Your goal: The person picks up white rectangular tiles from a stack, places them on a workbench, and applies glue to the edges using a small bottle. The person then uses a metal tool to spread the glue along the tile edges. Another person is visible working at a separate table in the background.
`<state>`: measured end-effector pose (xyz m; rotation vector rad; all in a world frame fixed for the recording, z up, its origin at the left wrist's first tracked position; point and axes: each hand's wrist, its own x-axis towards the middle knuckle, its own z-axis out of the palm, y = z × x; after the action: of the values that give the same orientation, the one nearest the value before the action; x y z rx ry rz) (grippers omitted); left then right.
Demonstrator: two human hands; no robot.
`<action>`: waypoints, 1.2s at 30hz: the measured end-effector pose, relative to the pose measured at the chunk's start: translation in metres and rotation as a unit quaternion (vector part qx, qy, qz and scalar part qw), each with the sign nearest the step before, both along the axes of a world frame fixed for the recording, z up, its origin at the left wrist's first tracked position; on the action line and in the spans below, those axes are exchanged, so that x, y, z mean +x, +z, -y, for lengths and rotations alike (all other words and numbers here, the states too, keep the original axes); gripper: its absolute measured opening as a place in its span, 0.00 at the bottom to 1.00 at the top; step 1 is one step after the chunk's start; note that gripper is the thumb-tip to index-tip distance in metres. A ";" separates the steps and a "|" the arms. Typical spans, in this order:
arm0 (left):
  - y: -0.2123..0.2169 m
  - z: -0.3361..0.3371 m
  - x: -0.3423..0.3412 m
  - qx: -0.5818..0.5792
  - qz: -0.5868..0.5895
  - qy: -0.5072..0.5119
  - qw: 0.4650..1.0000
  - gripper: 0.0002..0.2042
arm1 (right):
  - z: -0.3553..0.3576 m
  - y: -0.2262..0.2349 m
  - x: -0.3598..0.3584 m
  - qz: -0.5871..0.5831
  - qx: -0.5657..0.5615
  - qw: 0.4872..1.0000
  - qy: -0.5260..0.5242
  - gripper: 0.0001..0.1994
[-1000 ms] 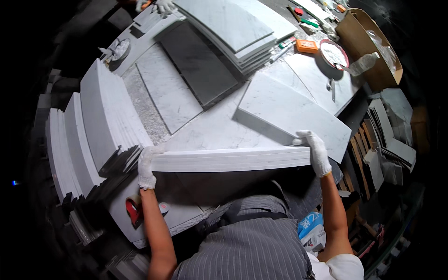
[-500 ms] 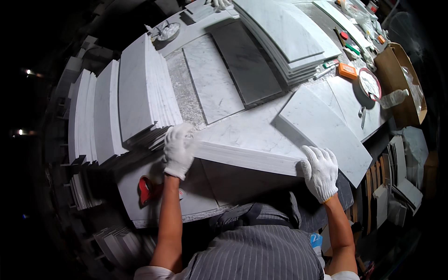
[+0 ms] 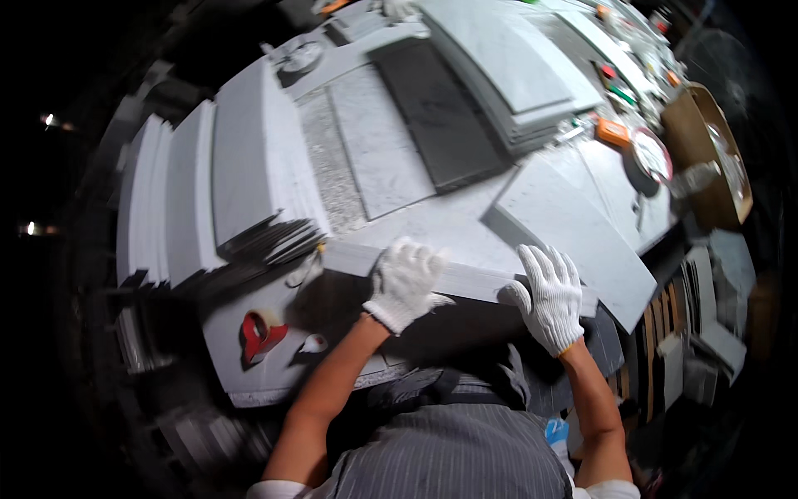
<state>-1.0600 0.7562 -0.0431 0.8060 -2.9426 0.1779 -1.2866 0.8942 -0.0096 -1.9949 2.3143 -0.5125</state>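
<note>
A stack of white-grey marble tiles [image 3: 477, 280] lies before me with its long edge toward me. My left hand [image 3: 405, 284], in a white knit glove, rests on that edge near its middle, fingers laid forward over it. My right hand [image 3: 549, 298], gloved alike, is at the right end of the stack, fingers stretched out and thumb apart. Neither hand is closed around anything. To the right, another marble tile [image 3: 578, 237] lies at an angle. A red tape dispenser [image 3: 264, 334] sits left of my left forearm, beside a small white piece [image 3: 313, 343].
Marble slabs [image 3: 241, 158] stand upright in rows at left. Farther back are a dark slab [image 3: 440, 121] and a tall tile stack [image 3: 507, 66]. At right are an orange box [image 3: 613, 131], a bowl of white paste [image 3: 651, 155], a plastic bottle [image 3: 695, 177] and a cardboard box [image 3: 702, 154].
My left hand has moved right, from the stack's left corner to the middle of its near edge. My right hand has shifted slightly left, its fingers now more stretched out.
</note>
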 end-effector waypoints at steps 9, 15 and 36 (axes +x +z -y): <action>-0.010 0.003 0.001 0.016 -0.077 -0.024 0.997 0.39 | -0.116 -0.007 -0.100 -0.101 0.084 0.964 -0.231 0.28; -0.008 0.005 0.002 0.040 -0.078 -0.033 0.996 0.40 | -0.159 -0.063 -0.073 0.308 -0.007 0.883 -0.354 0.26; 0.006 0.001 -0.006 0.058 -0.062 -0.029 0.996 0.40 | -0.089 -0.068 -0.057 0.560 -0.215 0.778 -0.188 0.26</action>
<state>-1.0655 0.7556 -0.0367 0.7146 -2.8755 -0.0471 -1.3438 0.9833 -0.0779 -0.7347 1.7674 -1.7654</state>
